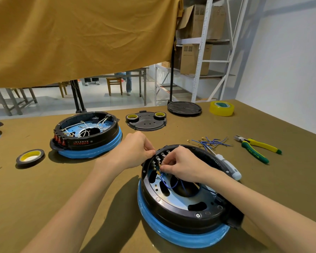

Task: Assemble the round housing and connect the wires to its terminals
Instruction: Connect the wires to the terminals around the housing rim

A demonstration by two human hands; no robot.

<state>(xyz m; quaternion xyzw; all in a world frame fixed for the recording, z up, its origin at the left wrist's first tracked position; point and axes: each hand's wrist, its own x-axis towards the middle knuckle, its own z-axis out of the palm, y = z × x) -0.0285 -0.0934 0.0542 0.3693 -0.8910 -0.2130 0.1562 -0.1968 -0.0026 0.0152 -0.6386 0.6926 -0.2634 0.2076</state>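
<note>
Near worktop's front edge, round housing: left hand grips its rim, right hand pinches blue wire at terminals. Wiring barely begun; spare wires behind.

One head-worn camera is giving us everything here, looking forward and down from above the near edge of the bench. It is sitting close over the round housing, with both forearms running in from the bottom of the frame. The wide lens is bowing the far edge of the bench and taking in the hanging yellow cloth and the shelving beyond the far right corner.
</note>
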